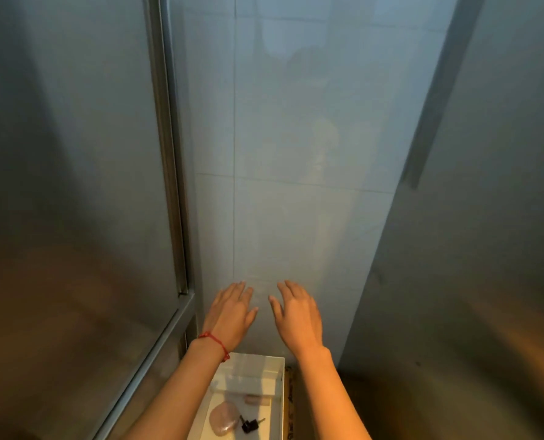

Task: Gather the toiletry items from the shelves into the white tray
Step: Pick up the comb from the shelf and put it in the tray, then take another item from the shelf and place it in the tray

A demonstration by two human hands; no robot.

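White tray [281, 381] below both hands, wall ahead.

tray [278, 395] below hands | soap [222, 419] in tray, left of clip [248, 425]

Both hands are held out flat in front of a pale tiled wall [296, 154]. The left hand [232, 312] has a red string [215, 339] on its wrist. The right hand [297, 312] is just beside it, fingers spread, holding nothing. Below the arms sits the white tray [281, 385]. Inside it lie a pink pouch [222, 419], a small dark clip [248, 425] and a little pale thing [253, 399].
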